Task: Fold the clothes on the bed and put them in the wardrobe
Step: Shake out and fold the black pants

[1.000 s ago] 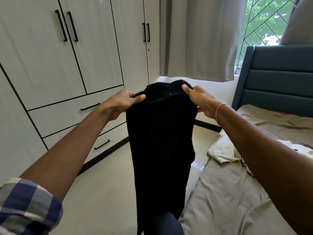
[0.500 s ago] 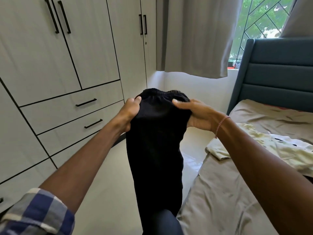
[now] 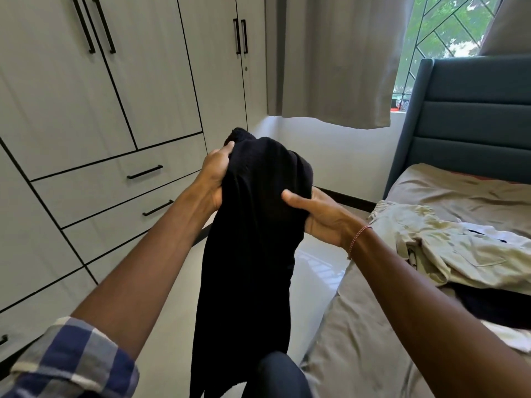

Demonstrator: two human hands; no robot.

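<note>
- While I watch through the head camera, both hands hold a black garment (image 3: 253,254) up in the air between wardrobe (image 3: 86,110) and bed (image 3: 359,340), and its length hangs toward the floor.
- The left hand (image 3: 214,179) grips the garment's upper left edge, with its fingers curled into the cloth.
- The right hand (image 3: 319,216) grasps it lower on the right side, thumb pressed across the front and fingers tucked behind the fabric.
- I see the top of the garment bunched and slumping over between the two hands.
- On the bed, at right, lies a crumpled cream piece (image 3: 448,248), unfolded, with a dark piece (image 3: 494,308) partly under it.
- At left, every wardrobe door and drawer I can see is closed.
- A thread bracelet (image 3: 357,237) circles the right wrist, and a checked sleeve (image 3: 71,357) is rolled up on the left arm.
- Behind them are a grey curtain (image 3: 336,61), a barred window (image 3: 442,30) and a blue-grey headboard (image 3: 471,119).
</note>
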